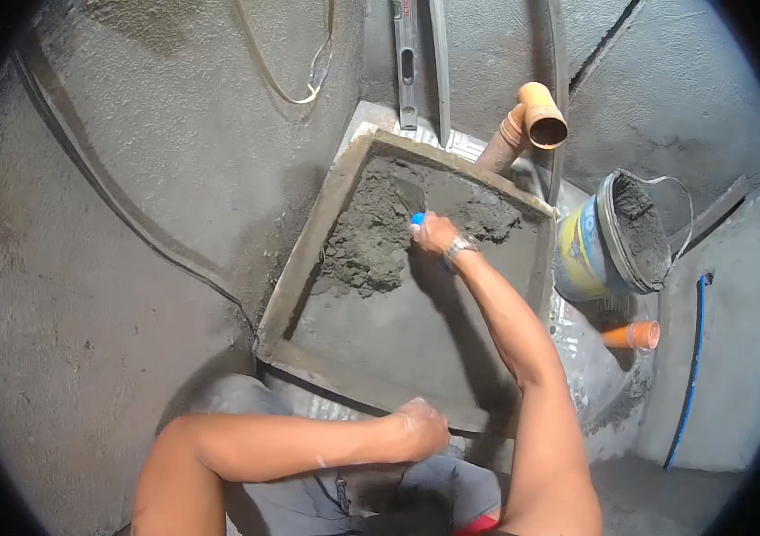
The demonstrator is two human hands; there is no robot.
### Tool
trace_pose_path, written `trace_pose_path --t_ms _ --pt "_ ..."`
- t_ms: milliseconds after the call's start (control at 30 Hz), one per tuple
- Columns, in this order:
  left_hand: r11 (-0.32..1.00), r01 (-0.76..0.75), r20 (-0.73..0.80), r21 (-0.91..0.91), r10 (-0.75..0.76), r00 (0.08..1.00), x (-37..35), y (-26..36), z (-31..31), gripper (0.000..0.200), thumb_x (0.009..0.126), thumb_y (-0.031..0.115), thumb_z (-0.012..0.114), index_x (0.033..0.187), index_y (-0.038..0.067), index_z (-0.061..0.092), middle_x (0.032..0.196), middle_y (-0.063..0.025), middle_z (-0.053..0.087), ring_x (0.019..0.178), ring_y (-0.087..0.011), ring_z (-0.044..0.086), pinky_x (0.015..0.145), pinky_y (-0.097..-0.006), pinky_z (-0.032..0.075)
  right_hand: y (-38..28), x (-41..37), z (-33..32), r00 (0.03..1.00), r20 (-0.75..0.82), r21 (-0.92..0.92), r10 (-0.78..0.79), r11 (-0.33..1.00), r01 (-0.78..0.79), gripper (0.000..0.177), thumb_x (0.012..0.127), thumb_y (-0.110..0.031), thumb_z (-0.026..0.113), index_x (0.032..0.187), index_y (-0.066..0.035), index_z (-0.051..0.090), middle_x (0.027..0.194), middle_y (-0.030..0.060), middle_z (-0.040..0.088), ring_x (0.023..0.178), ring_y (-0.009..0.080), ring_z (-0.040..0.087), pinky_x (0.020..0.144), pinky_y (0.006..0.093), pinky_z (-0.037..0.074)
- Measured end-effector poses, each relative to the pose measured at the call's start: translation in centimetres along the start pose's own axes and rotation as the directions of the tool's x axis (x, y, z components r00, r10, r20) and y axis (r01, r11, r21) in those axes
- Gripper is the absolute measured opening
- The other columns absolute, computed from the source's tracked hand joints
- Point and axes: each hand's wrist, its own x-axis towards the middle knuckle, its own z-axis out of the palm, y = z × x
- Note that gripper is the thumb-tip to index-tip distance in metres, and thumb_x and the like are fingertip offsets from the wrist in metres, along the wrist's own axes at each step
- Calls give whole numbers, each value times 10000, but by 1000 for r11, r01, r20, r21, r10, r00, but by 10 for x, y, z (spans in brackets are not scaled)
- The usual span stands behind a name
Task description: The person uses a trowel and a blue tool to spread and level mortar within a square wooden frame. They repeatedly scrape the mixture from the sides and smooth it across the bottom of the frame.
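Both bucket (pixel 583 255), basin (pixel 380 339): mortar (pixel 364 237) | right hand (pixel 436 234): trowel (pixel 417 218) | left hand (pixel 423 429): near basin

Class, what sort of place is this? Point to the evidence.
Probably a room under construction: wet mortar heaped in a square tray, a mortar-filled bucket, and an open orange pipe by bare walls.

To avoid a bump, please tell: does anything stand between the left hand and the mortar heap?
Only the near rim, close by the left hand. Beyond it, nothing visible; the right hand is at the right side of the mortar heap.
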Motion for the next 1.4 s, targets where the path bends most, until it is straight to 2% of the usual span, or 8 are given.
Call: trace_pose_path --t_ms 200,267,300,400,433,467,1000,1400 --pt "1000 -3 30 -25 4 1000 2 -2 -6 151 772 130 622 872 61 710 946 -117 692 883 -243 671 707 -349 505 -6 -24 -5 906 258 524 335 740 -423 464 890 -396 402 761 3 600 685 225 630 526 342 624 483 433 507" --pt "1000 -16 22 -20 16 1000 -2 2 -13 154 777 134 622 882 68 713 957 -117 692 897 -247 669 712 -348 505 -7 6 0 944 251 564 216 760 -324 444 910 -384 416 742 -8 581 624 170 613 412 256 578 372 379 473" --pt "999 -7 26 -32 8 1000 0 3 -8 157 778 131 620 886 68 714 958 -117 692 899 -249 669 714 -351 507 -10 19 6 900 343 627 267 649 -432 400 901 -315 443 789 37 597 704 216 642 557 341 642 498 438 524" --pt "999 1 50 -37 1 999 7 11 0 164 782 123 610 894 64 715 963 -121 692 910 -256 667 726 -361 512 -5 21 16 993 -97 -113 -69 992 57 330 879 -234 460 877 60 610 848 268 648 781 422 649 687 485 532" --pt "999 9 72 -31 -6 997 5 10 -1 166 785 120 605 895 59 714 967 -124 691 915 -260 666 732 -366 513 -8 12 9 993 -19 -126 -120 985 117 307 853 -183 448 929 62 618 974 307 612 953 463 586 838 495 484" --pt "999 24 94 -31 -21 995 2 9 -2 169 788 117 600 896 54 713 971 -128 690 920 -263 665 739 -371 515 -15 2 2 999 15 -6 52 999 -52 329 843 -224 481 955 64 595 985 309 612 930 465 597 828 502 487" --pt "999 23 -57 38 -21 998 19 -23 26 165 781 134 612 891 75 719 969 -98 695 897 -269 674 705 -397 540 -22 -97 -66 977 206 -129 63 991 -37 444 816 -339 557 1096 -4 474 946 306 611 913 456 600 807 496 490" --pt "995 95 2 -35 -95 995 32 -34 19 246 689 168 731 927 107 730 950 -63 702 896 -242 673 698 -398 547 -27 18 -77 966 -70 -530 -250 829 177 270 867 -258 454 993 -37 546 836 249 644 790 423 633 695 514 506"
